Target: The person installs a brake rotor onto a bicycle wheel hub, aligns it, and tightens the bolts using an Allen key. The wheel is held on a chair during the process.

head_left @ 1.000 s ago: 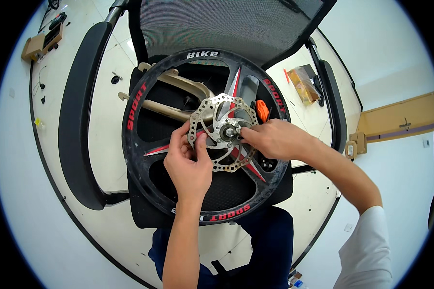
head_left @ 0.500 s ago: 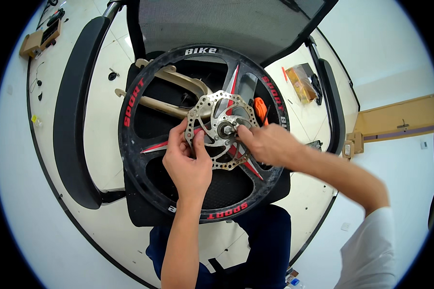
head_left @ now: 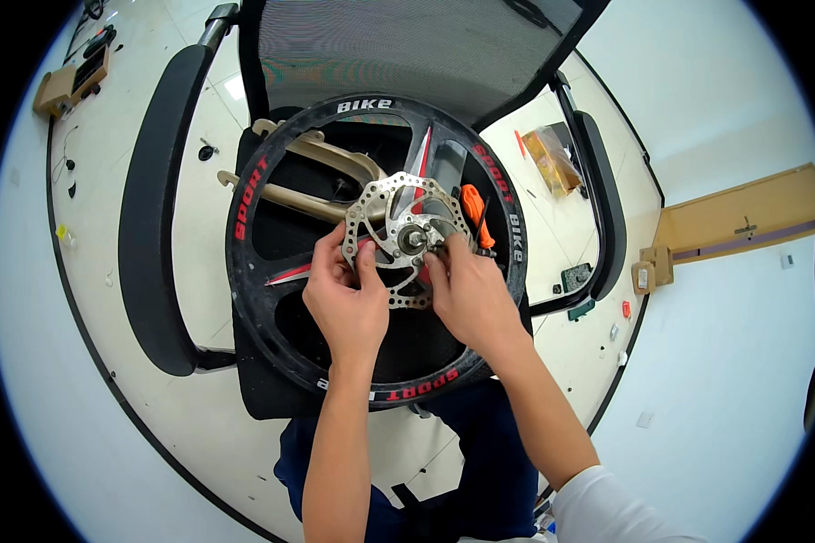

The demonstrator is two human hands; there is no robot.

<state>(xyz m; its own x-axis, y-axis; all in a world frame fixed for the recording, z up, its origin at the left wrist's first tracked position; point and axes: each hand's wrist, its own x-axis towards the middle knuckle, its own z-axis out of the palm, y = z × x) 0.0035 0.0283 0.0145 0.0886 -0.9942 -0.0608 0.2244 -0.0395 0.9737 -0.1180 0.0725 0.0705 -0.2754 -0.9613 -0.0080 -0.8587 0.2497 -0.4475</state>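
A black bicycle wheel with red-and-silver spokes lies flat across the chair seat. At its hub sits a round, perforated silver brake disc, with the axle end standing up through the middle. My left hand pinches the disc's left rim between thumb and fingers. My right hand is closed at the disc's right side, close to the axle; its fingertips hide whether anything small is between them. A beige bicycle fork lies partly under the wheel, and an orange-handled tool shows between the spokes.
Armrests flank the seat, and a mesh backrest rises behind the wheel. On the floor are a yellow package at right, an open cardboard box at far left and scattered small parts. Small cartons stand by the right wall.
My right hand has come down from the axle to the disc's lower right, its forearm swinging in toward my body. My left hand keeps its grip on the disc. The view has shifted slightly.
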